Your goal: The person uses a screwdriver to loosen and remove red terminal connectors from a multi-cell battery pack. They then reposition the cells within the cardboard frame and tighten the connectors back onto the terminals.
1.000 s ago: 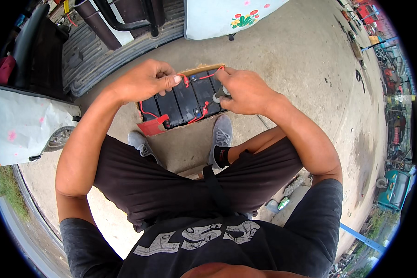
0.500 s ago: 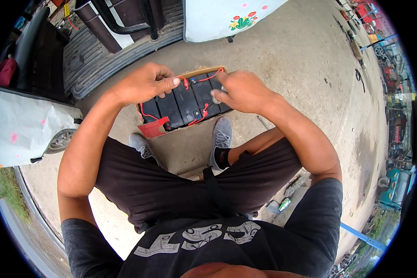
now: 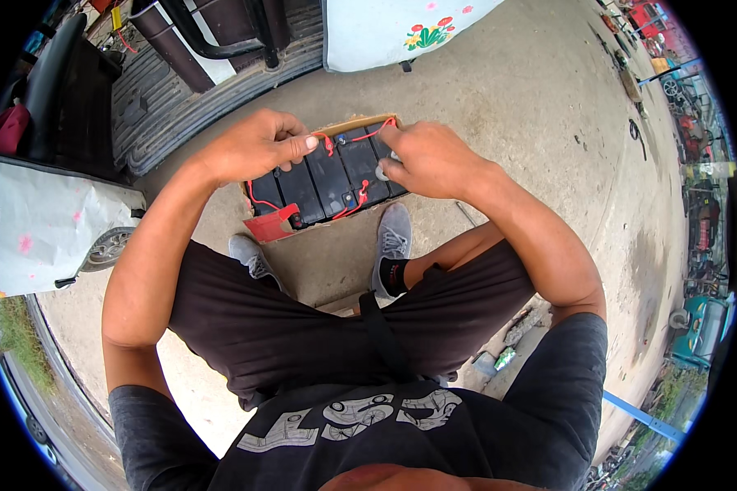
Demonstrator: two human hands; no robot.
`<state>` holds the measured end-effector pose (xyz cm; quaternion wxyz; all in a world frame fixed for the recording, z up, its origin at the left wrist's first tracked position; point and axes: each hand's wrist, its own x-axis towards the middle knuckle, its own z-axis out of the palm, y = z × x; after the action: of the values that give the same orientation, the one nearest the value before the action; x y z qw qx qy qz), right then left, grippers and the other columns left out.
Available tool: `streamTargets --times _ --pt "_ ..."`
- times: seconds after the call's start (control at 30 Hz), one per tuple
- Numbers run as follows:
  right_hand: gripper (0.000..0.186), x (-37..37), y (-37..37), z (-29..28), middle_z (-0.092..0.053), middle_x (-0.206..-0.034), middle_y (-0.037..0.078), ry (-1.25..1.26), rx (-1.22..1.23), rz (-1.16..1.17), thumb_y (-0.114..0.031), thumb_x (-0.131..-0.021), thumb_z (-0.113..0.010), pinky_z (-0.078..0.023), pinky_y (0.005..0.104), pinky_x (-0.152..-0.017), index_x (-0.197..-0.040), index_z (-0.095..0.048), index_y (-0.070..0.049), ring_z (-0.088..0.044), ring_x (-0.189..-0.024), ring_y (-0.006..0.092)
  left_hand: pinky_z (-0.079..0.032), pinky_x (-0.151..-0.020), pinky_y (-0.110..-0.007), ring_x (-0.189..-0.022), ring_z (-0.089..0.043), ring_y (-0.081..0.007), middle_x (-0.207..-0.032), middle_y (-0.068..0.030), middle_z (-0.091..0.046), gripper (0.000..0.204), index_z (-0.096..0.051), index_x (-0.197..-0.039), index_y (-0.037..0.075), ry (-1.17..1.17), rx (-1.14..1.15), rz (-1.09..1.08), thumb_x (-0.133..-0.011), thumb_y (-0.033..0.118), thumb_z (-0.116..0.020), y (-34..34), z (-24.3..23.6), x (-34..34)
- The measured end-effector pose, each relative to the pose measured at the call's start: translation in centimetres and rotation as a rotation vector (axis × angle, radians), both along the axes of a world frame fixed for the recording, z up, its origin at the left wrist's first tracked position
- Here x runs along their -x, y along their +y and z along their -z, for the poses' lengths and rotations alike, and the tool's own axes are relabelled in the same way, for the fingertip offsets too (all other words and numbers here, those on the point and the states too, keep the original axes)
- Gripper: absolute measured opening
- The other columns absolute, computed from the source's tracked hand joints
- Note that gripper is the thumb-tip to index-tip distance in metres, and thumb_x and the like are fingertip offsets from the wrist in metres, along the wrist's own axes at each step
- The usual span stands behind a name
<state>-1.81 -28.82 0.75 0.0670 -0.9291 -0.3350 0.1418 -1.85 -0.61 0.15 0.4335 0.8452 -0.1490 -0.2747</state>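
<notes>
Several black batteries (image 3: 332,176) stand side by side in a low cardboard box (image 3: 356,124) on the ground before my feet. Short red wires (image 3: 369,136) link their terminals; red caps cover some wire ends. A torn red flap (image 3: 271,224) hangs at the near left corner. Over the far left of the box, my left hand (image 3: 258,147) pinches a red wire end between thumb and fingers. My right hand (image 3: 440,159) is curled over the right end, its forefinger at a red wire. A pale round-edged thing (image 3: 382,173) shows by its thumb, mostly hidden.
Beyond the box stands a vehicle with a ribbed footboard (image 3: 221,92) and a white flowered panel (image 3: 405,37). Another white panel (image 3: 53,225) and a wheel (image 3: 108,248) are on the left. A thin rod (image 3: 466,214) lies right of my shoe (image 3: 393,241). Clutter lines the far right.
Both hands keep nearly the same places. My right thumb has shifted slightly, and a little more of the pale round-edged thing shows beside it.
</notes>
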Motion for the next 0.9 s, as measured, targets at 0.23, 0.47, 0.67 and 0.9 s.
streamTargets --times 0.23,0.47,0.67,0.9 --pt "0.031 -0.1 0.0 -0.1 -0.067 -0.089 0.023 0.002 0.007 0.027 -0.021 -0.082 -0.066 -0.052 0.05 -0.077 -0.099 -0.059 0.005 -0.065 -0.091 0.0411 -0.053 -0.068 -0.034 -0.075 -0.065 -0.0173 -0.087 -0.0106 -0.068 0.05 -0.066 -0.104 -0.006 -0.003 0.009 0.014 -0.096 0.043 -0.062 0.0 0.5 -0.1" --pt "0.038 0.0 -1.0 1.4 -0.064 -0.084 0.025 -0.088 -0.184 -0.127 -0.024 -0.086 -0.068 -0.05 0.0516 -0.074 -0.105 -0.056 0.006 -0.063 -0.082 0.0431 -0.052 -0.067 -0.033 -0.075 -0.065 -0.0172 -0.087 -0.0107 -0.068 0.05 -0.066 -0.104 -0.006 -0.01 -0.002 0.017 -0.096 0.043 -0.062 -0.1 0.3 -0.1" --pt "0.034 -0.1 0.1 -0.5 -0.067 -0.089 0.023 0.059 0.062 0.049 -0.019 -0.082 -0.065 -0.052 0.0505 -0.078 -0.103 -0.057 0.006 -0.065 -0.09 0.0417 -0.051 -0.07 -0.03 -0.076 -0.061 -0.0129 -0.085 -0.006 -0.064 0.04 -0.065 -0.108 -0.005 0.022 -0.054 0.007 -0.099 0.034 -0.059 -0.4 -0.5 0.1" --pt "0.037 0.0 -0.7 1.2 -0.064 -0.082 0.025 -0.062 -0.141 -0.05 -0.026 -0.086 -0.068 -0.05 0.0514 -0.073 -0.101 -0.058 0.005 -0.063 -0.081 0.0433 -0.05 -0.07 -0.029 -0.076 -0.061 -0.0129 -0.084 -0.006 -0.064 0.038 -0.065 -0.107 -0.004 0.015 -0.067 0.009 -0.099 0.033 -0.059 -0.5 -0.3 0.1"
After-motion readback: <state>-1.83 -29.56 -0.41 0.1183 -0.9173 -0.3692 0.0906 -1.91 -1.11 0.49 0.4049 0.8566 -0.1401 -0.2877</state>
